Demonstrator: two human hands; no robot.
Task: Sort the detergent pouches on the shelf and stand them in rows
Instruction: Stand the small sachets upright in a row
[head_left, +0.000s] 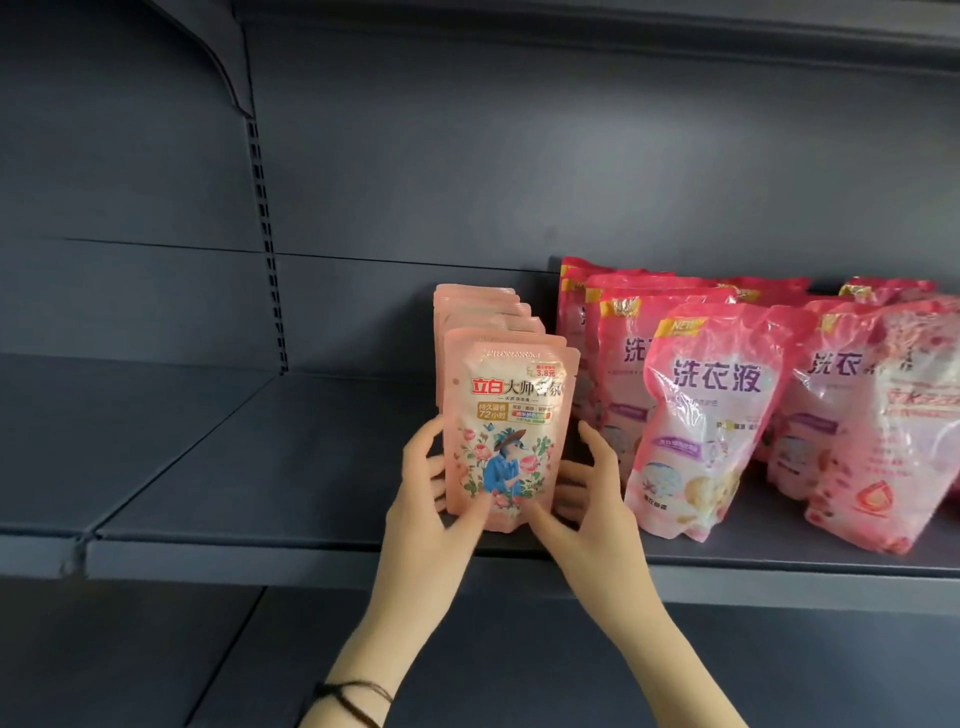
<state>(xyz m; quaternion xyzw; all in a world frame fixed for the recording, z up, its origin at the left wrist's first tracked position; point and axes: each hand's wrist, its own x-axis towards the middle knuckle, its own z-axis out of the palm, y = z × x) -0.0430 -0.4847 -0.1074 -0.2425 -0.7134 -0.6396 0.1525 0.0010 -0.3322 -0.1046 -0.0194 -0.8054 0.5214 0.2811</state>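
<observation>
Shelf: dark grey metal shelf (234, 467), slotted upright (267, 244) on back panel.
Front pouch: pale pink floral front pouch (506, 415), upright near the shelf's front edge, heading the row.
Left hand: left hand (431, 499) grips its left edge, thumb on lower front.
Right hand: right hand (587, 499) grips right edge, thumb on lower front, index finger raised.
Row: row of matching pouches (483, 306) standing close behind it.
Neighbours: larger pouches (711, 415), darker pink, just right, in rows, some leaning.
Wrist: dark wrist band (358, 696), left arm.

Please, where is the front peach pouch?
Head view, mid-frame: the front peach pouch stands on the shelf between left hand and right hand, left of pink pouches.
</observation>
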